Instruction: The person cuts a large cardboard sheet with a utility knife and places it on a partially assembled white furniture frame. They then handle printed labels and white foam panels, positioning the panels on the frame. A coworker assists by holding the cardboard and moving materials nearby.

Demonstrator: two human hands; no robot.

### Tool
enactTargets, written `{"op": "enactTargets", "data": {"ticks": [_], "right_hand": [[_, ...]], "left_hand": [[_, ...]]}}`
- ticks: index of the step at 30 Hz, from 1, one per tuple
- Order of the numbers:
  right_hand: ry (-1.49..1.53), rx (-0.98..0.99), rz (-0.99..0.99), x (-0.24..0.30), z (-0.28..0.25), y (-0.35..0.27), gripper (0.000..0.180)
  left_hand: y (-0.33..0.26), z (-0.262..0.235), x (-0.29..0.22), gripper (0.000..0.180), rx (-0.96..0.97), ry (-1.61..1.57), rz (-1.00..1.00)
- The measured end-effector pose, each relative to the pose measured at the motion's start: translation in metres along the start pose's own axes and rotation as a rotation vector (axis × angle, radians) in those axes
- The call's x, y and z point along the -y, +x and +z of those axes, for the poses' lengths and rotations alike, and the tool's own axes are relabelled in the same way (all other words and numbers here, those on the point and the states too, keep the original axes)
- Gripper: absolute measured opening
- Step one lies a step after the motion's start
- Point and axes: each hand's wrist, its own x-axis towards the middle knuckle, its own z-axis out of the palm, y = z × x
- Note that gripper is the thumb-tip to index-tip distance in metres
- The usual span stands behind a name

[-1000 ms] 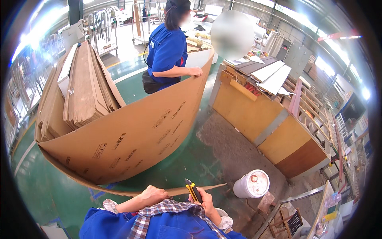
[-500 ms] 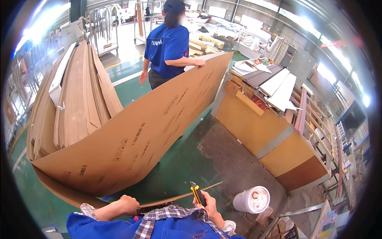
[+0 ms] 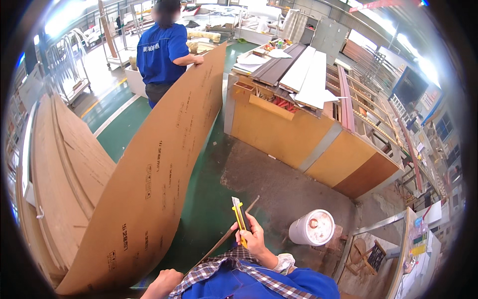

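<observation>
My right hand point(image 3: 254, 239) is closed around a yellow and black utility knife point(image 3: 241, 219), its blade pointing up and away from me. Behind that hand slants a thin cardboard edge point(image 3: 214, 247), running down toward my left hand point(image 3: 167, 281). The left hand is closed at the lower end of this edge, low in front of my body; its fingertips are hidden. A large brown cardboard sheet point(image 3: 154, 164) with dark print stands curved on my left. At its far upper corner a co-worker in a blue shirt point(image 3: 162, 55) grips it with one hand.
Long cardboard sheets point(image 3: 62, 164) are stacked at the left. A wooden workbench point(image 3: 279, 129) with white and dark panels point(image 3: 303, 74) on top stands ahead to the right. Nearer are a white bucket point(image 3: 312, 228) and a small wooden stool point(image 3: 366, 255) beneath a frame.
The view has swung right, shifting the scene left. The far end of the cardboard and the co-worker have moved farther left in view. My right hand has raised the knife slightly.
</observation>
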Motion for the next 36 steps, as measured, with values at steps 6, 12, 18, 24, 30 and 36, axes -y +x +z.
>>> {"op": "enactTargets", "data": {"ticks": [6, 12, 18, 24, 30, 36], "right_hand": [[0.059, -0.066, -0.001, 0.031, -0.079, 0.109, 0.055], [0.274, -0.086, -0.010, 0.104, -0.158, 0.237, 0.053], [0.484, 0.096, -0.001, 0.134, -0.214, 0.343, 0.044], [0.491, 0.051, 0.025, 0.132, -0.232, 0.432, 0.053], [0.413, 0.049, 0.051, 0.125, -0.243, 0.547, 0.061], [0.370, -0.098, 0.030, 0.130, -0.238, 0.668, 0.059]], "left_hand": [[0.111, -0.036, -0.009, 0.012, -0.205, 0.083, 0.055], [0.234, -0.130, -0.062, 0.013, -0.096, 0.079, 0.037], [0.302, -0.184, -0.082, 0.014, -0.182, 0.051, -0.026], [0.362, -0.220, -0.059, 0.014, -0.081, 0.110, -0.048], [0.430, -0.303, -0.030, 0.019, -0.064, 0.150, -0.069], [0.488, -0.394, 0.015, 0.023, -0.107, 0.111, -0.082]]}}
